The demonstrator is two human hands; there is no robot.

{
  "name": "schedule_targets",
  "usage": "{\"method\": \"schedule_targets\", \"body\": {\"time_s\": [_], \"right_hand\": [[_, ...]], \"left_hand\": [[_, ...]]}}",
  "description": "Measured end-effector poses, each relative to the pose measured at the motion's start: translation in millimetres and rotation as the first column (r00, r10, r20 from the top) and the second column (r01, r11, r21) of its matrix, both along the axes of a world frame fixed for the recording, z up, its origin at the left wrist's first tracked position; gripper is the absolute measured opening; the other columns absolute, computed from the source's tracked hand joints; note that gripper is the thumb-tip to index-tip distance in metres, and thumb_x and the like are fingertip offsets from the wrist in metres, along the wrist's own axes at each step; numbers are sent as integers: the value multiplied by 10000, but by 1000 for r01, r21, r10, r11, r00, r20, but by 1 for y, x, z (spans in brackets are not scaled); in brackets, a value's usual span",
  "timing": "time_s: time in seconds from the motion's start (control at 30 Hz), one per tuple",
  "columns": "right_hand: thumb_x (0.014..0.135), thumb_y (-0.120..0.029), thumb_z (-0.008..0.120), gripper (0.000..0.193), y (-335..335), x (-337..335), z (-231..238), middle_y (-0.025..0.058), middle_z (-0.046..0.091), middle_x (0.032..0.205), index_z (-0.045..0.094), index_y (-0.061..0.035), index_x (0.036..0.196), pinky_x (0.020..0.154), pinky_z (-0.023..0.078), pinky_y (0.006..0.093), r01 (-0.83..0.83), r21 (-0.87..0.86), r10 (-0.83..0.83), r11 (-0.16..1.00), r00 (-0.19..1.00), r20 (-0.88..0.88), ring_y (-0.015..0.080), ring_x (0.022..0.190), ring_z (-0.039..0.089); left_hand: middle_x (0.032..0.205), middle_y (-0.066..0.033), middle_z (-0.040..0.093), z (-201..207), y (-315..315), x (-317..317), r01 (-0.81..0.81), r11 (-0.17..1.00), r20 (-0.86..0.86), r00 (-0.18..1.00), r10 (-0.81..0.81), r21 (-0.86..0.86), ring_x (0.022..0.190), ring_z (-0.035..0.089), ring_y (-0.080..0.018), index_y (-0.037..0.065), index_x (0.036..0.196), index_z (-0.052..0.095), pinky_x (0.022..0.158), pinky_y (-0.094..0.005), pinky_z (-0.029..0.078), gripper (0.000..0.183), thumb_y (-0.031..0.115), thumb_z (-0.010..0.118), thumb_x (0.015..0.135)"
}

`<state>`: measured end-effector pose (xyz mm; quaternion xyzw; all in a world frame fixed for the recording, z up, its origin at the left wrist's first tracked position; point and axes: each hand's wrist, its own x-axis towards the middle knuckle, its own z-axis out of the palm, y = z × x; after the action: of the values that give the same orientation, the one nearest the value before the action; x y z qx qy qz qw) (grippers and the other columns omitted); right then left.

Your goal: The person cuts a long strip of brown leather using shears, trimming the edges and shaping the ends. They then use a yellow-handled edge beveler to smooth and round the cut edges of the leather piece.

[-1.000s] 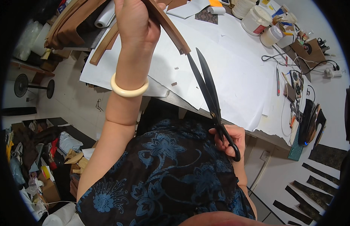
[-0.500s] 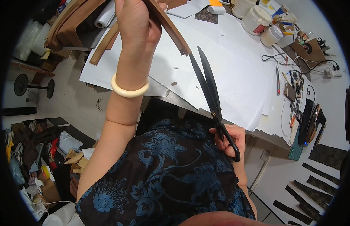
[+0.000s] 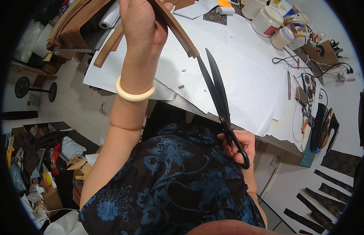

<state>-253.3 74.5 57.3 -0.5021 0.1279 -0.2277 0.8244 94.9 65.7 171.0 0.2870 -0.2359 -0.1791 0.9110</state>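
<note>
My left hand [image 3: 142, 25], with a cream bangle [image 3: 135, 91] on its wrist, is closed round a brown strip [image 3: 176, 33] that looks like folded leather. The strip's lower end slants down to the right over the table. My right hand [image 3: 242, 147] grips the handles of long black scissors [image 3: 221, 92] near the table's front edge. Their two blades point up and stand slightly apart. One blade tip is right at the strip's end; whether it touches cannot be told. Small brown scraps [image 3: 181, 86] lie on the white paper [image 3: 244, 78] below.
Brown cloth [image 3: 70, 29] and a white roll [image 3: 110, 19] lie at the far left, near another brown strip [image 3: 105, 51]. White tubs [image 3: 267, 20] stand far right. Along the right edge are cables, tools and a dark iron-like thing [image 3: 321, 125]. A cluttered bin [image 3: 45, 137] stands lower left.
</note>
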Motion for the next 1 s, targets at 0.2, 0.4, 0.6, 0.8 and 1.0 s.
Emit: {"method": "schedule_targets", "body": {"time_s": [0.2, 0.4, 0.6, 0.8, 1.0], "right_hand": [[773, -372, 915, 736, 0, -1, -1, 54, 638, 771, 662, 163, 1208, 534, 382, 179, -15, 9, 15, 1000, 1000, 3, 55, 604, 540], [784, -350, 906, 675, -1, -3, -3, 40, 639, 767, 685, 135, 1198, 519, 368, 181, -15, -29, 13, 999, 998, -55, 50, 602, 532], [803, -332, 891, 608, -1, -4, -3, 26, 634, 746, 710, 100, 1190, 513, 338, 175, -13, -86, 4, 996, 994, -110, 34, 585, 512], [819, -329, 874, 600, 0, -4, -2, 32, 634, 746, 703, 111, 1189, 508, 342, 182, -16, -42, 11, 999, 994, -109, 40, 578, 509], [821, -409, 853, 680, 0, 1, -2, 50, 641, 748, 684, 141, 1184, 523, 395, 198, 25, -31, -25, 999, 1000, 11, 69, 591, 546]], "left_hand": [[708, 46, 471, 1, -1, -1, -36, 999, 45, 998, 36, -2, 539, 495, -58, 157, 1328, 505, 413, -199, 398, 352, 321, 624, 1040], [685, 50, 446, 2, 1, -1, -96, 995, 86, 992, 96, -4, 536, 506, -46, 139, 1349, 499, 401, -190, 423, 384, 305, 640, 1032], [666, 55, 422, 4, 3, -2, -134, 991, 132, 982, 134, -7, 545, 521, -41, 104, 1357, 491, 400, -191, 440, 407, 286, 647, 1028], [789, 16, 551, -2, 4, 3, -154, 987, 204, 966, 160, -46, 599, 573, -68, 69, 1436, 446, 471, -203, 503, 482, 232, 647, 1030], [1180, -74, 689, -3, 12, -5, -115, 981, 350, 922, 163, -153, 935, 671, -111, 25, 1443, 454, 785, -236, 585, 467, 95, 638, 1019]]}}
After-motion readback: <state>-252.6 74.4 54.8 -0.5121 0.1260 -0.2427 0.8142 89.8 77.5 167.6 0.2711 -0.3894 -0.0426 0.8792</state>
